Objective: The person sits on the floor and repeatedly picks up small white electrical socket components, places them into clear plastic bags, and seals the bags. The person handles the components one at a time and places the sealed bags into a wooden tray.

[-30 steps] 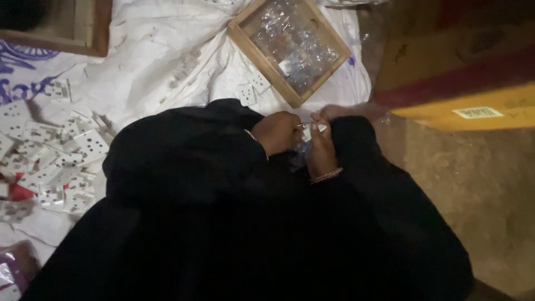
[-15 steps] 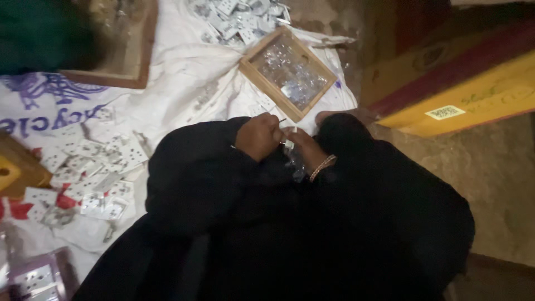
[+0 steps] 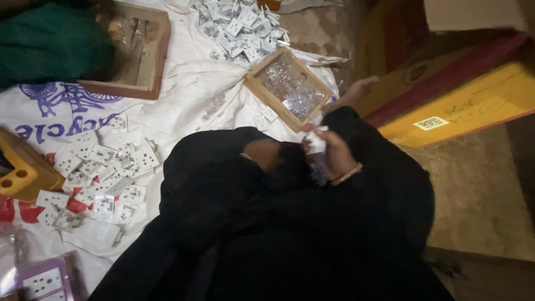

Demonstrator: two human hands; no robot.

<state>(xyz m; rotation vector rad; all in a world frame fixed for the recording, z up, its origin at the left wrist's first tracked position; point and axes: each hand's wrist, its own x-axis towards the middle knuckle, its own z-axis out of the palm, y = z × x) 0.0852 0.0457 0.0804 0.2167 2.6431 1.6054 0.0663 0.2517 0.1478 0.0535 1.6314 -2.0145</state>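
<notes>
Over the lap of dark cloth, the right hand [image 3: 334,153] closes its fingers [image 3: 323,139] around a small white socket plate [image 3: 316,140]. The left hand [image 3: 266,154] lies beside it, mostly in shadow, so its grip cannot be told. Just beyond stands a wooden tray [image 3: 253,89] of shiny metal parts on the white sheet [image 3: 189,100], with a heap of white plates [image 3: 239,25] farther off.

White printed cloth [image 3: 184,106], spread on the floor, serves as landmark. On its upper right edge: small wooden tray [image 3: 288,88] of clear small parts. Beyond that tray, at the cloth's top: heap of white socket plates [image 3: 239,25]. Upper left: larger wooden box [image 3: 134,53], beside a green garment [image 3: 47,42]. Left side: scattered white plates [image 3: 103,173] (overlapping, some tilted), yellow block [image 3: 22,170]. Off the cloth, right: yellow and red cartons [image 3: 451,97].
</notes>
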